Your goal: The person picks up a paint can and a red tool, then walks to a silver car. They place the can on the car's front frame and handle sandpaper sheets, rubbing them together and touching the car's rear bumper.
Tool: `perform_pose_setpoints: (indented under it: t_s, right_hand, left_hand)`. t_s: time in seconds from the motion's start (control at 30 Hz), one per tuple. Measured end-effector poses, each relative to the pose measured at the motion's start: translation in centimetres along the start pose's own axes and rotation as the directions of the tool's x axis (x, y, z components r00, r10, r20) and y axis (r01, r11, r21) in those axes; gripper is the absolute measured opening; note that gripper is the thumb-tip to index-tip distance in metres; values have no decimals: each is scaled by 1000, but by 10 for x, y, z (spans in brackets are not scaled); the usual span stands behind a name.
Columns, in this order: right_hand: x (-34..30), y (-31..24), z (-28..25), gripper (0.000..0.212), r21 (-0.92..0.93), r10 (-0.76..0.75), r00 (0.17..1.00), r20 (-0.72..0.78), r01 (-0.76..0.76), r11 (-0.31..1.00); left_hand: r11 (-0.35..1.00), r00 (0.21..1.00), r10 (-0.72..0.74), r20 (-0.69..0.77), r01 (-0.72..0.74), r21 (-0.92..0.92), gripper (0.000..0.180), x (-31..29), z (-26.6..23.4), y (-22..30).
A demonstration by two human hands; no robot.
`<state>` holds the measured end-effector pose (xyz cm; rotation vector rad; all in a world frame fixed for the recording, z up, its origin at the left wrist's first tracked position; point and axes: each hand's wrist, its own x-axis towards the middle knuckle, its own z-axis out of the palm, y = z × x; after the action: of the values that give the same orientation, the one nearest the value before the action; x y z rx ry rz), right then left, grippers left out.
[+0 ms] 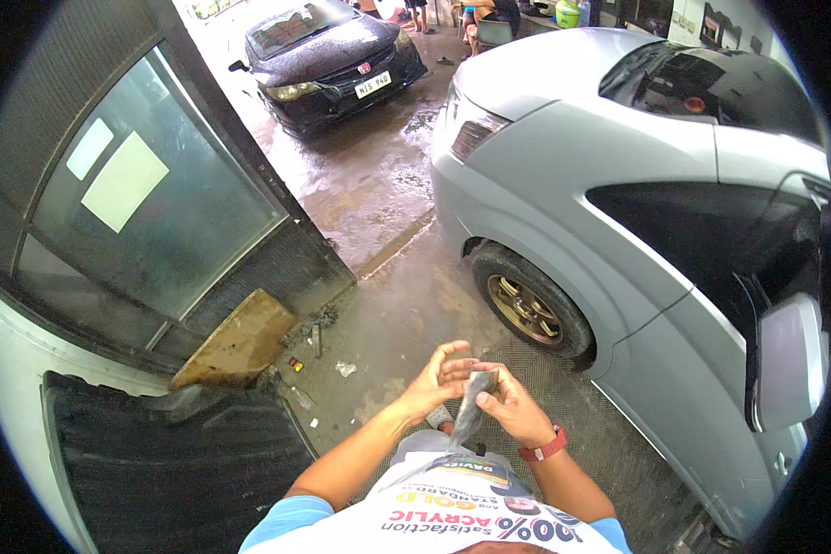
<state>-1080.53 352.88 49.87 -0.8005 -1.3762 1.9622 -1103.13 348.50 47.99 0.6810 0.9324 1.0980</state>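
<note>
Down by the wet concrete floor (388, 305), going left to right: black ribbed mat (175, 462), then left hand (439, 379) with fingers half curled on a grey cloth (474, 406), right hand (512, 411) pinching its top, silver car (619, 185) beyond. Cloth hangs limp between both hands, so probably light and soft; hold it by an edge.
</note>
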Motion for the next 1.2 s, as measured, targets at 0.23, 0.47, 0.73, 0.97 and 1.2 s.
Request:
perform_pose_setpoints:
  t_s: [0.23,0.47,0.73,0.97,1.2]
  right_hand:
    - [-154,57,-82,28,666,233,860,-453,154,730]
    - [-354,70,-167,34,301,48,534,-844,398,867]
    - [-515,81,-176,45,-336,-331,242,-912,21,942]
    - [-675,72,-215,59,-28,60,-321,-945,262,965]
    - [-795,31,-260,26,-273,-291,36,-956,-467,841]
  left_hand:
    - [974,998,22,50,-33,226,50,-23,137,-68]
    - [572,890,-22,455,-362,736,43,-54,306,-153]
    - [519,669,-306,678,-479,708,57,-67,448,-243]
    - [610,465,-521,716,-384,693,51,-41,540,-291]
    - [464,716,-358,599,-420,780,39,-27,692,-411]
